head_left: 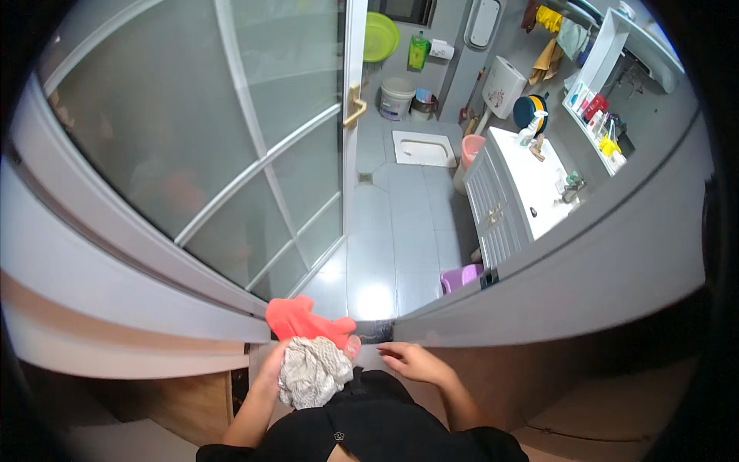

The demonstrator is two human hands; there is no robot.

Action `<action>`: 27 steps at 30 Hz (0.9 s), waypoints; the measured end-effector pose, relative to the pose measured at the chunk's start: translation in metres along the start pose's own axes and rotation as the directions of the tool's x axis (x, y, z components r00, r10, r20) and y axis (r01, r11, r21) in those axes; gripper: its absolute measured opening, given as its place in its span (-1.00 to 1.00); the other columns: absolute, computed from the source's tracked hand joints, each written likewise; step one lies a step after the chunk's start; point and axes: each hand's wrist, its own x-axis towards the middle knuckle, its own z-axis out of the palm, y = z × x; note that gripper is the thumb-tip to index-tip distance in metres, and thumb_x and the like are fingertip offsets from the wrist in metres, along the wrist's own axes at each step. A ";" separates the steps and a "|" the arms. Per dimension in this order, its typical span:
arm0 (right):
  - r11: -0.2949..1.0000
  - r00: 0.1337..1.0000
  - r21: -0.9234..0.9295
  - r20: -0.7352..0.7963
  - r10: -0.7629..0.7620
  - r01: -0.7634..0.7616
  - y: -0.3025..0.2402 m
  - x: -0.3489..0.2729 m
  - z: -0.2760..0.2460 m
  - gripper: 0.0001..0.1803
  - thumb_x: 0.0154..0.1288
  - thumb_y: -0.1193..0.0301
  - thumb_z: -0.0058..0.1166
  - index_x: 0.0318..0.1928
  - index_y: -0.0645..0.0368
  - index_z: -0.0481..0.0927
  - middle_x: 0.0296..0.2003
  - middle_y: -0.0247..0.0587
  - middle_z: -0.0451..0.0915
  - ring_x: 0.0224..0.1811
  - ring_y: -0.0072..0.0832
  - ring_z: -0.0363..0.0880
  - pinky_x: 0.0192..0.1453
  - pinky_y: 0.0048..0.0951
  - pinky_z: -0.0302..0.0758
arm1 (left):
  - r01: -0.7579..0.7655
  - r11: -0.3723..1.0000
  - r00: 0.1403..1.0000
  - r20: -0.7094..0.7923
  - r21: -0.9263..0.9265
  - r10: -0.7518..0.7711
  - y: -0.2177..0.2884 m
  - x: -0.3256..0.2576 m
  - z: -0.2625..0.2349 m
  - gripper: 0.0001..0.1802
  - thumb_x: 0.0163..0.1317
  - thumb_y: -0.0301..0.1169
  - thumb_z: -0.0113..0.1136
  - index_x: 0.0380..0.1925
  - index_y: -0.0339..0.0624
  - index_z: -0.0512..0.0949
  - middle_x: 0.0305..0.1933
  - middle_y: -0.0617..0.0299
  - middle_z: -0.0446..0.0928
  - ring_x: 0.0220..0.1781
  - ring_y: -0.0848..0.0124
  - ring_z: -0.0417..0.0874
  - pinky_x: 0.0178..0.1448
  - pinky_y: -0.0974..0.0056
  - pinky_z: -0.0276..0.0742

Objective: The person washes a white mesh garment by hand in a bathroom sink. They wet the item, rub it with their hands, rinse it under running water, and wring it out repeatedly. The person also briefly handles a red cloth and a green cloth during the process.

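Observation:
My left hand (271, 366) is closed around a bundle of cloths close to my body. In it are a crumpled off-white patterned cloth (314, 372) and a bright coral cloth (308, 319) that sticks out beyond it. Most of my left fingers are hidden behind the fabric. My right hand (412, 362) hangs in front of me with its fingers stretched out and nothing in it. Ahead of both hands is the bathroom doorway, its frosted glass door (269, 154) swung inward on the left with a gold handle (355, 106).
Beyond the dark threshold (373, 331), a tiled floor (373, 231) leads to a squat toilet (424, 148). On the right stand a white vanity (531, 185) and a purple plastic tub or stool (460, 279). A white bucket (396, 98) sits at the back.

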 end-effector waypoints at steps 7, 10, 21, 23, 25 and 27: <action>0.887 0.974 0.461 -0.209 0.083 0.024 0.009 0.131 -0.032 -0.51 0.23 0.35 0.02 0.08 0.37 0.24 -0.19 -0.10 0.49 -0.11 -0.50 0.46 -0.04 -0.49 0.41 | 0.025 0.938 0.999 0.034 0.347 -0.039 0.056 0.090 0.092 -0.75 0.21 -0.40 -0.08 -0.22 -0.34 0.47 -0.24 0.13 0.54 -0.22 0.39 0.57 -0.11 0.34 0.48; 0.905 0.949 0.422 -0.261 0.176 -0.052 0.031 0.166 -0.049 -0.69 0.20 0.38 0.05 -0.14 0.32 0.36 -0.35 -0.28 0.47 -0.29 -0.65 0.44 -0.22 -0.60 0.41 | 0.091 0.889 0.992 0.033 0.449 -0.119 0.079 0.125 0.127 -0.74 0.21 -0.39 -0.06 -0.19 -0.34 0.45 -0.23 0.13 0.54 -0.21 0.40 0.57 -0.12 0.34 0.49; 0.619 0.743 0.715 -0.598 0.300 0.325 0.091 0.260 -0.177 -0.41 0.10 0.56 0.11 0.13 0.25 0.16 -0.06 -0.09 0.43 -0.12 -0.49 0.47 -0.09 -0.48 0.44 | 0.270 0.745 0.885 0.147 0.610 -0.442 0.167 0.311 0.243 -0.68 0.22 -0.38 -0.09 -0.08 -0.36 0.39 -0.15 0.09 0.51 -0.16 0.36 0.57 -0.06 0.31 0.49; 0.586 0.782 0.767 -0.525 0.336 0.263 0.074 0.271 -0.205 -0.46 0.09 0.55 0.12 0.09 0.26 0.23 -0.11 -0.14 0.47 -0.14 -0.52 0.48 -0.06 -0.50 0.42 | 0.301 0.706 0.849 0.158 0.641 -0.505 0.184 0.352 0.244 -0.67 0.22 -0.38 -0.08 -0.07 -0.35 0.39 -0.14 0.09 0.51 -0.16 0.37 0.57 -0.07 0.33 0.49; 0.607 0.798 0.771 -0.483 0.359 0.194 0.070 0.289 -0.238 -0.54 0.09 0.54 0.12 0.02 0.27 0.31 -0.16 -0.18 0.50 -0.16 -0.56 0.47 -0.04 -0.52 0.41 | 0.260 0.682 0.849 0.175 0.684 -0.499 0.201 0.381 0.263 -0.67 0.22 -0.37 -0.07 -0.07 -0.34 0.39 -0.15 0.10 0.51 -0.17 0.38 0.57 -0.08 0.33 0.49; 0.650 0.801 0.754 -0.445 0.401 0.093 0.077 0.303 -0.252 -0.64 0.09 0.54 0.13 -0.06 0.28 0.40 -0.20 -0.22 0.52 -0.16 -0.59 0.46 -0.04 -0.54 0.40 | 0.285 0.655 0.852 0.129 0.700 -0.508 0.214 0.402 0.281 -0.67 0.21 -0.37 -0.06 -0.07 -0.32 0.40 -0.16 0.12 0.52 -0.17 0.39 0.57 -0.08 0.34 0.50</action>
